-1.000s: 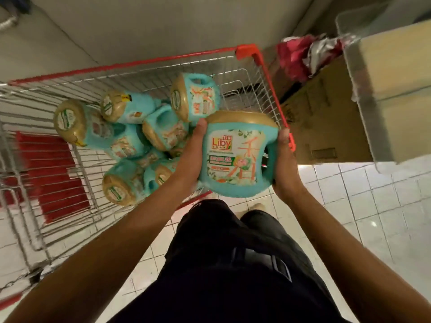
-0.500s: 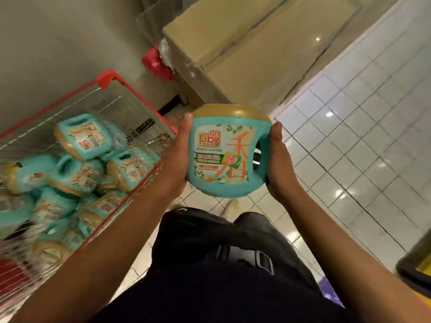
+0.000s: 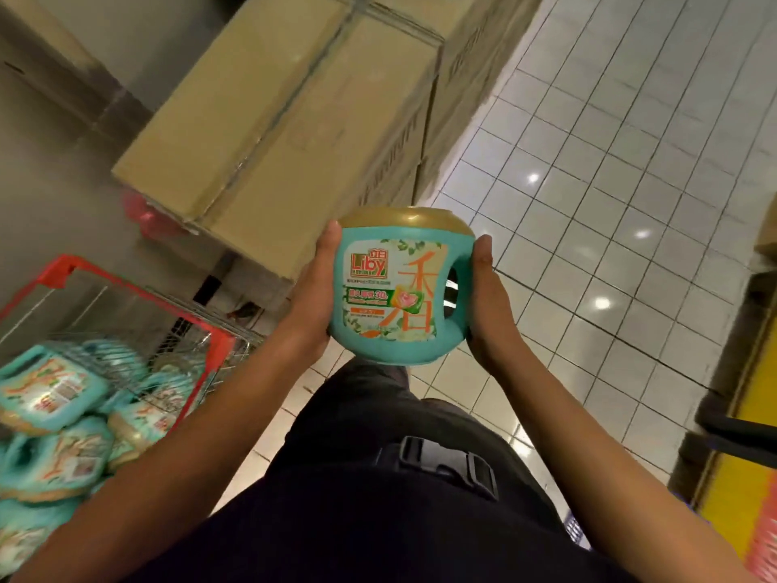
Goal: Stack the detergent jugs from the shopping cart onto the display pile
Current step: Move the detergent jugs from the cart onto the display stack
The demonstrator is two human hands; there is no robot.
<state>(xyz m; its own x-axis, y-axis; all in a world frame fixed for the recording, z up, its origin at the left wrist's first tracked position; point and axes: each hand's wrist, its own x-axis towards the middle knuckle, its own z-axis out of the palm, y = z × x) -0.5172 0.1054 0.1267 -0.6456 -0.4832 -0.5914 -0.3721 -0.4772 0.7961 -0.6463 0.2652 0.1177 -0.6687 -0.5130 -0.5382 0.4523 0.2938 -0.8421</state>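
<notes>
A teal detergent jug with a gold cap and a Liby label is upright in front of my waist, above the tiled floor. My left hand grips its left side and my right hand grips the handle side, thumbs forward and fingers behind it. The red-rimmed wire shopping cart is at the lower left. Several more teal jugs lie jumbled inside it, blurred. No display pile is recognisable in this view.
Large cardboard boxes are stacked ahead and to the left, against a grey wall. White floor tiles spread ahead and to the right. A yellow and black fixture runs along the right edge.
The view has swung right, away from the cart, which slid to the lower left corner. Both hands carried the jug out of the cart and now hold it over the floor.
</notes>
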